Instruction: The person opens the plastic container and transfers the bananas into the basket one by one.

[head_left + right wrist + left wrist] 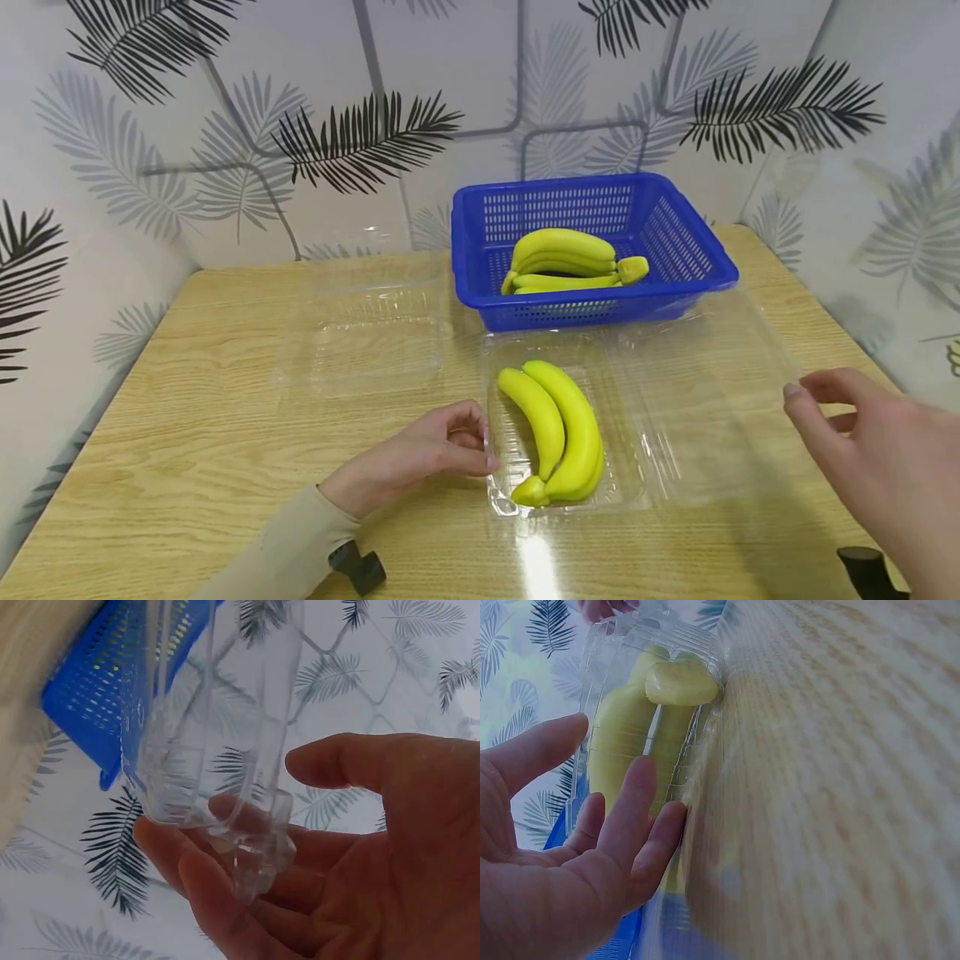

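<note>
A clear plastic clamshell box (630, 492) lies unfolded on the table, with a bunch of yellow bananas (577, 425) in its base. My left hand (442, 442) is at the left wall of this base; in the left wrist view its fingers (630, 802) reach along the wall, loosely spread. The hinged lid (720, 400) stands out to the right, tilted up off the table. My right hand (870, 442) is at the lid's outer edge. In the right wrist view its fingers (210, 892) lie behind the lid's corner, and the thumb stands apart from the plastic.
Behind the box stands a blue plastic basket (592, 308) holding more bananas (562, 250). A second clear clamshell box (375, 350) sits unfolded to the left on the wooden table (217, 433). A leaf-patterned wall (360, 150) rises behind the table.
</note>
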Demonstrator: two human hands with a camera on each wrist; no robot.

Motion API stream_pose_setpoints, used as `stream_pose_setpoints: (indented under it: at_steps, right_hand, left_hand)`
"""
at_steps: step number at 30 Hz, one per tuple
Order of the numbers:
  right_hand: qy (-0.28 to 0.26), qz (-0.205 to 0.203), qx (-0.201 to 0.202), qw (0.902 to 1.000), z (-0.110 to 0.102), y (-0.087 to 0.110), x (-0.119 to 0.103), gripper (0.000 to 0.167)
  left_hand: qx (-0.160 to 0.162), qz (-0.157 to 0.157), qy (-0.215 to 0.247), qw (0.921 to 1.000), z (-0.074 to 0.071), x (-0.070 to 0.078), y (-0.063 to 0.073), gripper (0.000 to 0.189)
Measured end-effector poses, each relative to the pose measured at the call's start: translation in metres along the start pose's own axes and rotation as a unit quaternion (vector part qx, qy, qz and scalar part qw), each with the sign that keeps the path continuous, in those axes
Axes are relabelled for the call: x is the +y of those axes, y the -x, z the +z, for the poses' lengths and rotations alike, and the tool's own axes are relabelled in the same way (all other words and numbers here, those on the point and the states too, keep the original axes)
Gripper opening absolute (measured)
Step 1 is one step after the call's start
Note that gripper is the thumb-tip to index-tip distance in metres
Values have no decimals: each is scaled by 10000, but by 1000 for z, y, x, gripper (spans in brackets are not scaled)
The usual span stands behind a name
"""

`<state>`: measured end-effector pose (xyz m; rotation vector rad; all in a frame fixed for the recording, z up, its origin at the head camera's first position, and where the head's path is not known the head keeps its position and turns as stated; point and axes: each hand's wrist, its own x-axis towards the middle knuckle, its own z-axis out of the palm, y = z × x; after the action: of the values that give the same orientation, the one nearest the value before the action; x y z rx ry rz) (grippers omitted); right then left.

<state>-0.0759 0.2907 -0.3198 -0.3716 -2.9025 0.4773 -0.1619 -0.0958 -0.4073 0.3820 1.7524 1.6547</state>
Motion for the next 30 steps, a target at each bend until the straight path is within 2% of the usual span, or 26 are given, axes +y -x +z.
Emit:
stream_pose_setpoints:
  at_steps: [4, 8, 13, 17, 20, 24, 30]
  right_hand:
    - [259, -136, -686, 9972, 9, -9, 17, 58]
    - [260, -527, -930, 9939, 19, -17, 27, 56]
    - [115, -701, -1233, 9898, 31, -26, 32, 57]
    - [141, -835, -1622, 9831, 41, -35, 33, 65]
    - [107, -1060, -1787, 9781, 49, -40, 33, 67]
    - [-90, -1464, -1689, 9747, 59, -43, 34, 60]
    - [-240, -1589, -1842, 9697, 66, -45, 33, 61]
  left_hand:
    - [4, 11, 0, 10000, 0, 0, 0, 32]
    - [-3, 21, 13, 10000, 0, 0, 1, 32]
    - [75, 68, -75, 9999, 0, 1, 1, 30]
    - [233, 137, -150, 9995, 0, 3, 2, 29]
    - [327, 146, -111, 9993, -1, 4, 2, 30]
    - [417, 154, -73, 9990, -3, 4, 2, 30]
    - [518, 175, -75, 9985, -6, 2, 1, 29]
